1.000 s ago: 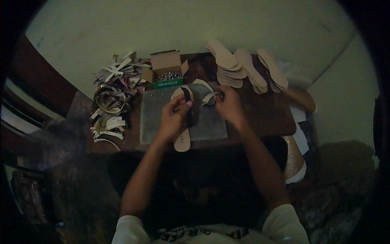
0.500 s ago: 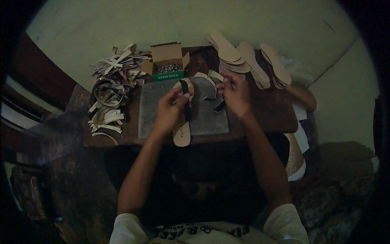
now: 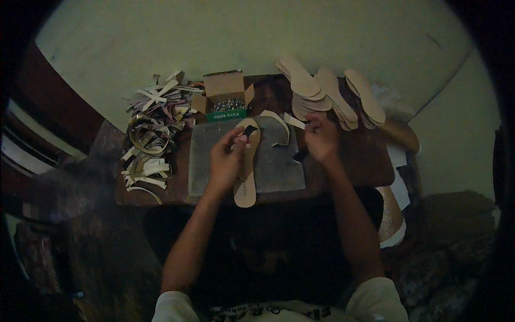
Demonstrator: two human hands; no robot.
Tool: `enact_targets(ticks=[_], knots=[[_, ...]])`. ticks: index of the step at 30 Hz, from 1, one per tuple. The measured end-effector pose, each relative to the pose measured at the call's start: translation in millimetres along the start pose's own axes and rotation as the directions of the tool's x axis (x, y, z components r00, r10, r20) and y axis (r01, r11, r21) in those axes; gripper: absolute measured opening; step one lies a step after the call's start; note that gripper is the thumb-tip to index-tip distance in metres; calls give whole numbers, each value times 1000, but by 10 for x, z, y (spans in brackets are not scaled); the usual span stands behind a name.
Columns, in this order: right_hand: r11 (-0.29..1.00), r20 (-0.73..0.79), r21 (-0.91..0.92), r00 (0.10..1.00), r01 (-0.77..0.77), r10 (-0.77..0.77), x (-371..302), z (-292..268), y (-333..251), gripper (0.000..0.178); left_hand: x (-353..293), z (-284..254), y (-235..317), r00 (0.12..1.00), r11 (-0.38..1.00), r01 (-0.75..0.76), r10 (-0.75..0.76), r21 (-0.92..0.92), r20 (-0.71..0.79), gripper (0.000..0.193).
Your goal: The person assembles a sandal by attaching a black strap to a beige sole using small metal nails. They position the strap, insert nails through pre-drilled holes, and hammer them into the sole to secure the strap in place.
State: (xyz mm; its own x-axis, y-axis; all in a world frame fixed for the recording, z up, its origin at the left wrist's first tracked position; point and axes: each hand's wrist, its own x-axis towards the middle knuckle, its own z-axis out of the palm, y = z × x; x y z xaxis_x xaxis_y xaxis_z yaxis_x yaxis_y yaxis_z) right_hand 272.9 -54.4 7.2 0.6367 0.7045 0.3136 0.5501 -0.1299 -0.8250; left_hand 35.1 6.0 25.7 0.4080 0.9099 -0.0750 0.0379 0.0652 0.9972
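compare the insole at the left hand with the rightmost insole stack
The insole is single, over the grey slab; the insole stack is layered, at the right of the table. The insole has a dark strip near its far end; the insole stack shows none. Both are pale tan and sole-shaped.

White capitals [image 3: 226,115] are shown on the green-fronted box [image 3: 225,85]; dark print [image 3: 244,187] is borne by the insole [image 3: 247,169], black lettering [image 3: 274,309] by the shirt [image 3: 373,300]!
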Motion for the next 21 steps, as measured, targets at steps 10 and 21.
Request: enact_targets(ticks=[10, 21], knots=[[902, 203, -245, 928, 356, -311, -215, -107, -337, 35, -57, 147, -139, 978, 932, 15, 62, -362, 200, 49], [873, 473, -209, 827, 440, -303, -336, 98, -278, 16, -20, 184, -365, 996, 966, -6, 30, -257, 90, 49]])
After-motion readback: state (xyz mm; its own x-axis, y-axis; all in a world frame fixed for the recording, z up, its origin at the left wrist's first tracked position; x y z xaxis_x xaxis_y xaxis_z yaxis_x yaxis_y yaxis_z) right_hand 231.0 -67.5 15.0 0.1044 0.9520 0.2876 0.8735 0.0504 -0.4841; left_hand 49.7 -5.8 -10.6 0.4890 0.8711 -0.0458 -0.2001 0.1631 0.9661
